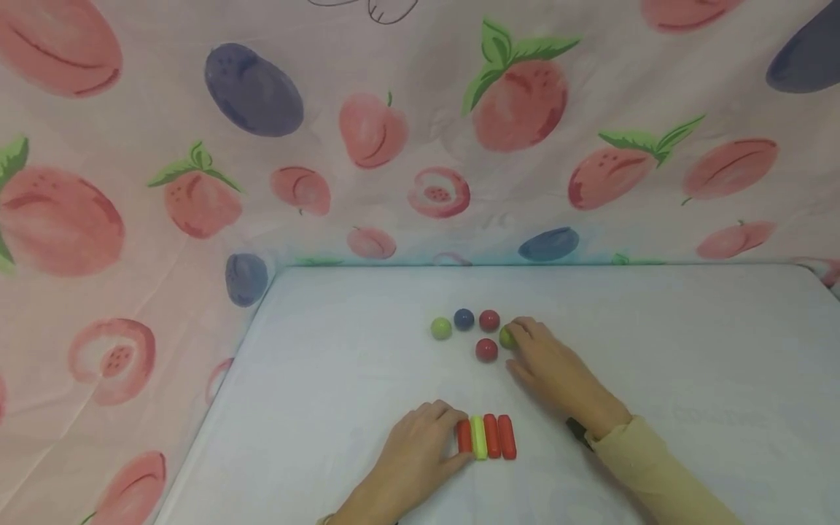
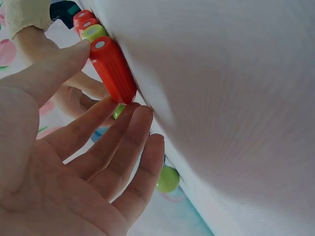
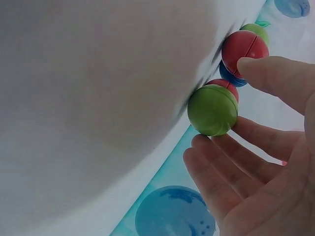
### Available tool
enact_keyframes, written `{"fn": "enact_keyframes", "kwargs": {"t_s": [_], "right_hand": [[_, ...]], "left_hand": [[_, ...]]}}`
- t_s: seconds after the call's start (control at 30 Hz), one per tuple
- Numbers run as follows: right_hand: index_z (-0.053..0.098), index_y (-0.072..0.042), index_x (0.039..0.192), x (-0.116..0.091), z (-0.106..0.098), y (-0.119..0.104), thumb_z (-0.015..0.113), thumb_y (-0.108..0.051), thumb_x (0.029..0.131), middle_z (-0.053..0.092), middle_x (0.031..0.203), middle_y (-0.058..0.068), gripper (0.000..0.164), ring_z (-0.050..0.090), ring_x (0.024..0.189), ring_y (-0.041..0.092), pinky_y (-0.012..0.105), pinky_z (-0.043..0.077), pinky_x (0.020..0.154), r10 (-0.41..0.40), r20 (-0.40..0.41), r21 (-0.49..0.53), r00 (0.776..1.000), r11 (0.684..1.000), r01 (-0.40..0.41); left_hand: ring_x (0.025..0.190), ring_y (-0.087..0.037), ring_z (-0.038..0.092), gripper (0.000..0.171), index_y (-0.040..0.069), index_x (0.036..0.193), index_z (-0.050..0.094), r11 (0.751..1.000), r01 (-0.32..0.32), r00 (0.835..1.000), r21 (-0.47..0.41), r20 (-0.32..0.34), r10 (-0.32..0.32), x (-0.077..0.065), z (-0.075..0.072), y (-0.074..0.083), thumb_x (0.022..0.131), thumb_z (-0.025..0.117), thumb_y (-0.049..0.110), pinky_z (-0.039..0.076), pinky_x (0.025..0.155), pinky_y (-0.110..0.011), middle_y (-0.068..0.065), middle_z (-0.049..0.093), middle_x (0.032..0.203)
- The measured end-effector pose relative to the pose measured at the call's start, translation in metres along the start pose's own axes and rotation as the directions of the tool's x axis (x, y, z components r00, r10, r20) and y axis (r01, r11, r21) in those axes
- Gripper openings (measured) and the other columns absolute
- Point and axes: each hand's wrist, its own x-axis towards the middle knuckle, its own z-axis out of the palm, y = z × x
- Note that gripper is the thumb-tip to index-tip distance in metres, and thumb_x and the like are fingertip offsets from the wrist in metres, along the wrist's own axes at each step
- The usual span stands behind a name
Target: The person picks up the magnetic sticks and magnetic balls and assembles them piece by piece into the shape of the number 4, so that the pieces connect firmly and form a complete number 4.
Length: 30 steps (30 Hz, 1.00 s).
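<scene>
My left hand (image 1: pixel 416 452) holds the leftmost red stick (image 1: pixel 464 436) endwise, thumb at the near end and index finger at the far end. In the left wrist view, the grooved red stick (image 2: pixel 113 71) lies between thumb and index finger, the other fingers spread. Beside it are a yellow-green stick (image 1: pixel 479 437) and two more red sticks (image 1: pixel 492 436). Farther back, my right hand (image 1: pixel 558 368) touches a green ball (image 3: pixel 212 110) with its fingertips. The right thumb stands apart from that ball, in front of a red ball (image 3: pixel 243 49) in the right wrist view.
Left of the right hand lie a light green ball (image 1: pixel 441 328), a blue ball (image 1: pixel 464 319), a back red ball (image 1: pixel 489 320) and a front red ball (image 1: pixel 486 350). A fruit-print cloth (image 1: pixel 315 146) stands behind and left of the white table (image 1: pixel 315 364).
</scene>
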Motion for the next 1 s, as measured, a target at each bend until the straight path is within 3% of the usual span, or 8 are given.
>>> {"fn": "enact_keyframes", "kwargs": {"t_s": [0.47,0.67,1.0], "right_hand": [[0.053,-0.001,0.128,0.0031,-0.0004,0.0003,0.075,-0.014,0.088,0.055,0.13,0.016,0.048,0.055,0.121,0.031,0.045,0.05,0.101,0.005,-0.011,0.013,1.0,1.0,-0.005],[0.052,-0.002,0.129,0.0045,0.0023,0.0005,0.074,-0.014,0.088,0.056,0.128,0.015,0.048,0.056,0.119,0.03,0.045,0.05,0.1,0.02,-0.005,-0.006,1.0,1.0,-0.02],[0.053,-0.002,0.124,0.0053,0.0018,0.0008,0.074,-0.011,0.088,0.058,0.122,0.014,0.043,0.058,0.113,0.028,0.043,0.051,0.099,0.014,-0.013,0.002,1.0,1.0,-0.014]], "left_hand": [[0.096,-0.009,0.061,0.043,0.017,0.116,0.069,0.999,0.0,1.0,-0.035,0.004,0.001,-0.0045,-0.0034,-0.0002,0.079,0.084,0.03,0.055,0.086,-0.028,0.007,0.069,0.108],[0.1,-0.01,0.063,0.045,0.016,0.119,0.07,0.996,0.03,0.999,-0.086,0.041,-0.027,-0.0061,-0.0062,-0.002,0.078,0.085,0.025,0.056,0.087,-0.031,0.004,0.069,0.111],[0.09,-0.007,0.059,0.038,0.015,0.115,0.072,0.985,0.027,0.999,-0.17,0.028,-0.022,-0.0067,-0.0067,-0.0061,0.079,0.079,0.004,0.056,0.08,-0.026,0.003,0.07,0.108]]}}
